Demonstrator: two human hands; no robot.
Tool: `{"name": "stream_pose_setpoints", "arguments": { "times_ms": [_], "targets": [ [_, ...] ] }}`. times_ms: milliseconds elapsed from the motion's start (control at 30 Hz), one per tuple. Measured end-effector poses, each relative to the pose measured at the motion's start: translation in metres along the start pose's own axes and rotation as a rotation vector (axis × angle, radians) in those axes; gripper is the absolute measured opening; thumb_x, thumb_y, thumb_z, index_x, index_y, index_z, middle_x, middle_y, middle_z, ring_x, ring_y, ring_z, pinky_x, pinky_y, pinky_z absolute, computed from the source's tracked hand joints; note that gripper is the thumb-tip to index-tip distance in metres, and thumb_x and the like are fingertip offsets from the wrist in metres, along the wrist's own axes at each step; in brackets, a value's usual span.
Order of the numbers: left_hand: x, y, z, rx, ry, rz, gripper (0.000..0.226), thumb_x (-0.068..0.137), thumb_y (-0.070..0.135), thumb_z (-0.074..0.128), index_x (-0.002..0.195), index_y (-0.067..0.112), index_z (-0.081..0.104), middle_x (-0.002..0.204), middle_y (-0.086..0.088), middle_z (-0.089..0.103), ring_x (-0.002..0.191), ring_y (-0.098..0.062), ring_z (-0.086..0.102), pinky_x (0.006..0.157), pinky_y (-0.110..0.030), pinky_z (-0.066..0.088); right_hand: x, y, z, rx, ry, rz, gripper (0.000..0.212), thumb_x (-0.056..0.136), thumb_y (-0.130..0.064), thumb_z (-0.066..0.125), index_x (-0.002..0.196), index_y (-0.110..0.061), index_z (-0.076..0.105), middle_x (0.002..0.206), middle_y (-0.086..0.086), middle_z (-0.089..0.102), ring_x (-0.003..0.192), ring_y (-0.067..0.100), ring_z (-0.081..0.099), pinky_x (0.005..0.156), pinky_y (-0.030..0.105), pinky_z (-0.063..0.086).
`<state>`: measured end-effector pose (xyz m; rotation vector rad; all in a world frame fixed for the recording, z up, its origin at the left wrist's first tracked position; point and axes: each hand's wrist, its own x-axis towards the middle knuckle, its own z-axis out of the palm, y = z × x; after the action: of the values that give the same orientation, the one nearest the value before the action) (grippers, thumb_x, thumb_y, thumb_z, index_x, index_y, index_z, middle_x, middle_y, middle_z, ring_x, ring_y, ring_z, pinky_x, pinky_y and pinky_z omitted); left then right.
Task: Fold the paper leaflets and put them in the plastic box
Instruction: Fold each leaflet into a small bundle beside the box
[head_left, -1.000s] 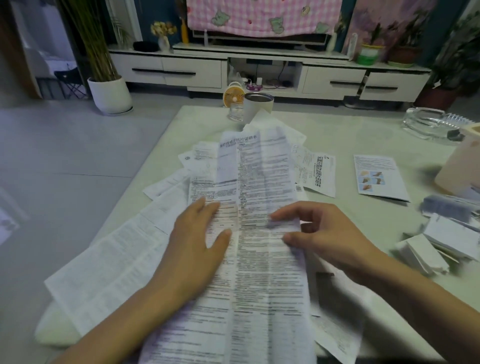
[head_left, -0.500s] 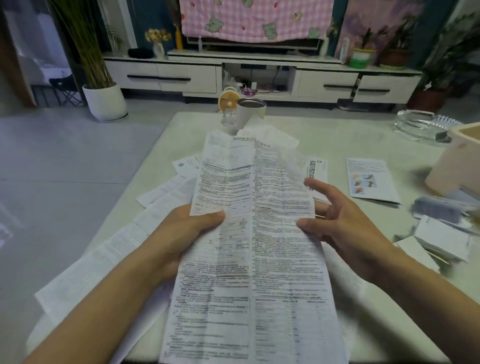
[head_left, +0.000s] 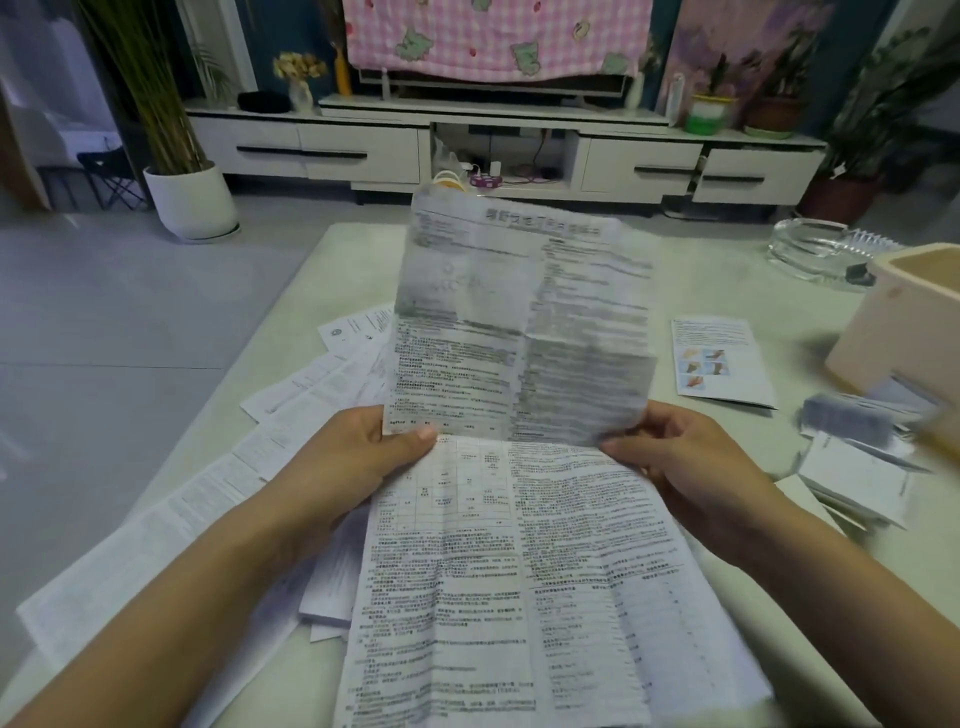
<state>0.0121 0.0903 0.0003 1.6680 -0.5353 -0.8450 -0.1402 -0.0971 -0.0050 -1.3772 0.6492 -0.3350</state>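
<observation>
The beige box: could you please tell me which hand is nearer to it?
Right. The right hand pinches the leaflet at its right edge, left of the box; the left hand holds the opposite edge, farther off.

Pinching a long white printed paper leaflet (head_left: 519, 353) between left hand (head_left: 363, 462) and right hand (head_left: 691, 467). Holding its upper half upright.

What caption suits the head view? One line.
Left hand and right hand pinch a long white printed paper leaflet mid-length, upper half raised.
</observation>
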Motion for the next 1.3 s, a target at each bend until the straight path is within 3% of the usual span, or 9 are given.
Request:
{"name": "stream_pose_setpoints", "arguments": {
  "times_ms": [133,267,400,567,767,833,933,1133,1300],
  "targets": [
    [-0.001,0.002,0.006,0.038,-0.025,0.023,0.015,0.085,0.018,0.06,0.093,0.018,0.072,0.089,0.003,0.075,0.083,-0.015,0.071,0.075,-0.027,0.057,-0.002,0.007,-0.008,0.003,0.049,-0.015,0.021,0.081,0.015,0.056,0.081,-0.003,0.068,0.084,0.017,0.071,0.075,0.021,0.07,0.07,0.027,0.056],
    [-0.003,0.009,0.007,0.036,0.004,0.0,0.043,0.082,-0.009,0.053,0.057,0.018,0.074,0.066,0.003,0.071,0.058,-0.009,0.068,0.049,-0.018,0.052,-0.004,0.001,-0.018,-0.13,-0.032,-0.058,0.043,0.084,0.018,0.043,0.057,-0.007,0.064,0.095,0.009,0.072,0.074,0.008,0.07,0.059,0.013,0.051],
    [-0.002,0.01,0.008,0.046,-0.041,-0.038,0.049,0.081,-0.017,0.044,0.049,0.013,0.065,0.062,-0.009,0.067,0.049,-0.017,0.063,0.043,-0.02,0.049,-0.006,-0.01,-0.029,-0.07,-0.075,-0.115,0.039,0.084,0.015,0.031,0.077,-0.001,0.067,0.094,0.01,0.073,0.078,0.017,0.064,0.067,0.021,0.053],
    [-0.002,0.006,0.027,0.116,-0.248,-0.049,0.045,0.084,-0.011,0.048,0.052,0.014,0.067,0.083,-0.016,0.072,0.068,-0.024,0.069,0.056,-0.026,0.055,-0.014,-0.008,-0.018,-0.419,-0.282,-0.173,0.015,0.089,-0.021,0.058,0.1,-0.015,0.066,0.099,0.003,0.071,0.086,0.012,0.063,0.083,0.025,0.05],
    [0.005,0.005,0.054,0.092,-0.388,-0.047,0.017,0.065,0.007,0.056,0.058,0.016,0.068,0.08,-0.022,0.065,0.072,-0.029,0.064,0.063,-0.031,0.052,-0.018,0.002,-0.015,-0.671,-0.466,-0.13,0.015,0.08,-0.028,0.073,0.085,-0.017,0.064,0.074,0.003,0.064,0.064,0.007,0.053,0.062,0.022,0.043],
    [0.009,0.005,0.052,0.051,-0.382,-0.053,0.018,0.061,0.008,0.05,0.058,0.01,0.068,0.08,-0.026,0.059,0.071,-0.033,0.055,0.07,-0.037,0.045,-0.018,-0.004,-0.022,-0.659,-0.421,-0.108,0.015,0.08,-0.022,0.072,0.072,-0.017,0.061,0.062,-0.004,0.059,0.056,0.004,0.05,0.056,0.016,0.039],
    [0.01,0.003,0.04,-0.013,-0.272,-0.034,0.035,0.073,0.014,0.041,0.059,0.001,0.071,0.06,-0.023,0.057,0.051,-0.025,0.052,0.052,-0.025,0.047,-0.019,-0.006,-0.03,-0.663,-0.313,-0.109,0.019,0.08,-0.02,0.072,0.066,-0.015,0.06,0.054,-0.007,0.055,0.05,0.002,0.045,0.051,0.012,0.036],
    [0.007,0.001,0.033,-0.073,-0.141,-0.004,0.046,0.072,0.035,0.069,0.117,0.026,0.06,0.105,0.001,0.072,0.093,-0.017,0.069,0.082,-0.034,0.053,-0.014,0.0,-0.03,-0.263,0.114,-0.145,0.018,0.085,-0.016,0.066,0.07,-0.009,0.059,0.063,0.006,0.055,0.056,0.01,0.049,0.055,0.019,0.04],
    [0.002,0.003,0.036,-0.362,-0.079,-0.008,0.052,0.063,0.036,0.081,0.108,0.014,0.067,0.107,-0.01,0.071,0.092,-0.025,0.07,0.068,-0.033,0.059,-0.012,-0.002,-0.033,-0.158,0.245,-0.166,0.018,0.087,-0.024,0.064,0.079,-0.008,0.063,0.076,0.009,0.068,0.071,0.018,0.063,0.073,0.033,0.05]
  ]
}}
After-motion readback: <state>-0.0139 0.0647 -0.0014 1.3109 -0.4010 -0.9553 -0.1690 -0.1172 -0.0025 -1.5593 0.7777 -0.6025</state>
